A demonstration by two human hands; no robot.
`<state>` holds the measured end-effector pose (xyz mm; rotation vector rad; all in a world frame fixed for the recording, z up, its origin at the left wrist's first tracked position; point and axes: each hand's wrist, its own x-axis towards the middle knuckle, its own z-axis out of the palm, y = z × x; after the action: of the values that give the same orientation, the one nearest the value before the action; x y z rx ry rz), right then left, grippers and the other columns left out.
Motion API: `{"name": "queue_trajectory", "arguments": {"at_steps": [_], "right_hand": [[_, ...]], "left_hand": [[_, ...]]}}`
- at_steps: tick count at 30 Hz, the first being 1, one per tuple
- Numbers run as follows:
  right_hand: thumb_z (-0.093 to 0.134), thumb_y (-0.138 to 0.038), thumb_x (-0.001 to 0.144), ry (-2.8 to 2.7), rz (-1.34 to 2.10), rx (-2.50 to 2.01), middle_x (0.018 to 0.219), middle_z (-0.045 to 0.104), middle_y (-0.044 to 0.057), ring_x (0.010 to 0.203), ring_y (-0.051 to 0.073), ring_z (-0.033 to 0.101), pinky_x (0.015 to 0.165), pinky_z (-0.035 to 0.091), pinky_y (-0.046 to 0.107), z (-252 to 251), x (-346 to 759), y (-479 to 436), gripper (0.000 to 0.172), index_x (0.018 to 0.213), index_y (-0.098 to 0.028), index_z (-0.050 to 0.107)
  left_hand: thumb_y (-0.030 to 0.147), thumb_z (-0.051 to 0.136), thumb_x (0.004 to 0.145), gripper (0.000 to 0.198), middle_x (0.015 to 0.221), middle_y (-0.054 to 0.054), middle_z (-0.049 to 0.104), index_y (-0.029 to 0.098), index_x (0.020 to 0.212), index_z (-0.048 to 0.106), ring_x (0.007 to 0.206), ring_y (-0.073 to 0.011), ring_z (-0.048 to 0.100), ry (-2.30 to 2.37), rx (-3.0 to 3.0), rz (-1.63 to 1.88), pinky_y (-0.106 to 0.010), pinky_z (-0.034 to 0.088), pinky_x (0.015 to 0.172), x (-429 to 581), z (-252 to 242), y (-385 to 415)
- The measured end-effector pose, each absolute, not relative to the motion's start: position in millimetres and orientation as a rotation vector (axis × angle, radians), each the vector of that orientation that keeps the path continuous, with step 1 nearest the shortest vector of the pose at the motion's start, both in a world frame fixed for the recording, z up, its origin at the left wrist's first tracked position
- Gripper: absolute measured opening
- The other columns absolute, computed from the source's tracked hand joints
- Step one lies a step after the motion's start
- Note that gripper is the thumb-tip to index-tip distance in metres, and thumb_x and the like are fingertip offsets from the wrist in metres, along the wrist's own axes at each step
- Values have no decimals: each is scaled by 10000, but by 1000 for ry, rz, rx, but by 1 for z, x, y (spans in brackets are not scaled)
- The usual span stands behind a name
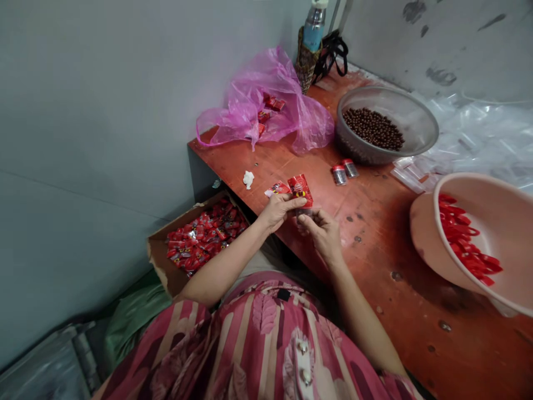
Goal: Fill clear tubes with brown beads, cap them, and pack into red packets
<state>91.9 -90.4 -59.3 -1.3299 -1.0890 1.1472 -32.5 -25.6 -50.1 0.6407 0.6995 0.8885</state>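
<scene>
My left hand (275,213) is closed on a red printed wrapper (300,188), thumb across its lower part, above the table's front edge. My right hand (323,232) pinches a small dark, see-through container (304,212) at the wrapper's lower end. Whether it sits inside the wrapper or only against it I cannot tell, since fingers cover the join. Just behind my left hand lies a second red wrapper (278,189) on the table. Two small clear jars with red caps, a nearer jar (339,176) and a farther jar (350,168), lie to the right.
On the reddish table (375,222) are a grey bowl (420,130) of brown balls, a pink basin (425,228) of red plastic pieces, clear bags (491,136), a pink bag (308,122), a flask (313,33) and crumpled tissue (248,179). A carton (160,261) of red packets stands below left.
</scene>
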Motion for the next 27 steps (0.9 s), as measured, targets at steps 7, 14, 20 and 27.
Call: {"name": "queue_trajectory", "arguments": {"at_steps": [7, 14, 20, 27], "right_hand": [[684, -375, 753, -1089, 1344, -1192, 607, 616, -26, 504, 106, 548, 482, 440, 231, -57, 95, -87, 212, 776, -180, 604], [721, -381, 704, -979, 1094, -1346, 636, 634, -20, 528, 103, 551, 515, 454, 238, -54, 84, -86, 251, 812, -174, 630], [691, -420, 716, -1021, 1255, -1300, 560, 588, -33, 452, 105, 508, 443, 409, 237, -59, 88, -82, 259, 764, -183, 600], [684, -400, 733, -1109, 1075, -1358, 647, 629, -5, 547, 120, 541, 519, 442, 255, -54, 87, -89, 220, 793, -192, 641]], "left_hand": [[320, 820, 557, 322, 642, -29, 665, 82, 725, 683, 564, -117, 604, 689, 723, 851, -257, 476, 592, -39, -49, -25], [338, 815, 555, 322, 632, -22, 646, 84, 680, 661, 546, -95, 579, 775, 673, 930, -243, 465, 575, -37, -51, -28], [391, 782, 594, 345, 638, -40, 655, 91, 712, 660, 518, -123, 580, 744, 616, 898, -262, 469, 517, -35, -57, -33], [333, 800, 582, 293, 617, -27, 647, 89, 670, 665, 530, -108, 591, 741, 685, 947, -238, 476, 548, -40, -52, -36]]}}
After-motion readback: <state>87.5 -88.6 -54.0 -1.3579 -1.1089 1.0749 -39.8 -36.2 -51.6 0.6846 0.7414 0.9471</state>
